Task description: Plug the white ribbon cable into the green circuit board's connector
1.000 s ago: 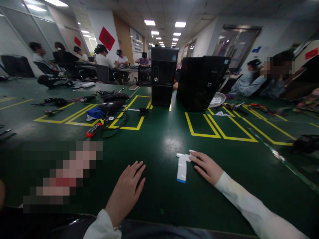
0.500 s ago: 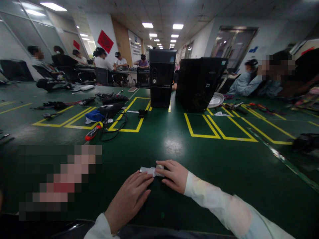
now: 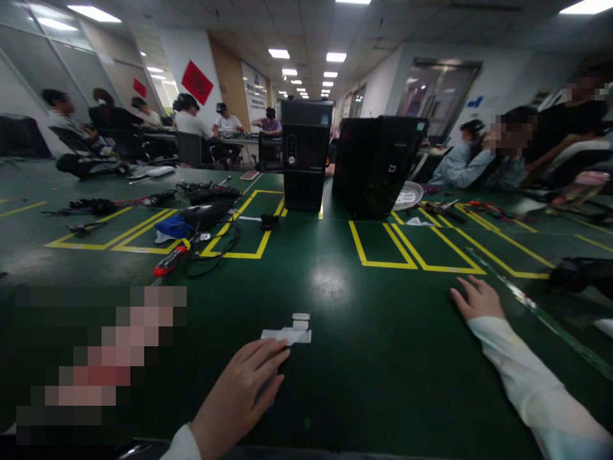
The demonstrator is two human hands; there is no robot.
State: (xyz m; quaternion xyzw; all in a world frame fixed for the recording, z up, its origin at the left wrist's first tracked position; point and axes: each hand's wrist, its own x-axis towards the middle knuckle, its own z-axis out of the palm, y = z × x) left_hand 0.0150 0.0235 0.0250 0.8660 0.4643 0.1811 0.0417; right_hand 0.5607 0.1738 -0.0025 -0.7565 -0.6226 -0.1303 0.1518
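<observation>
Far left: pixelated patch, can't tell what's under it. Next, red-black screwdriver [image 3: 170,260] lying slanted on the green table [image 3: 364,377], blue cloth [image 3: 173,228] just behind it.

Left hand [image 3: 242,386] palm down, fingers close together, thumb held apart from them, no pinch visible. Fingertips lie over the near edge of the white strip [image 3: 297,336]; whether they press, can't tell. A blue bit [image 3: 271,407] shows by the thumb; maybe the strip's end, mostly hidden.

Strip is flat on the table, just beyond the left fingertips and reaching out to their right. Visible long axis runs crosswise, left to right, with a short tab [image 3: 301,321] pointing away from the person at its right end. Left hand is clearly the nearer one.

Behind: narrow tower [image 3: 306,156], then wide tower [image 3: 373,166], both upright, well apart from the strip. White basket [image 3: 409,195] next to the wide one.

Right hand [image 3: 481,299] well off to the strip's right, fingers slightly spread, nothing seen in them. Resting or hovering, can't tell. Yellow tape [image 3: 453,269] just ahead of it.
</observation>
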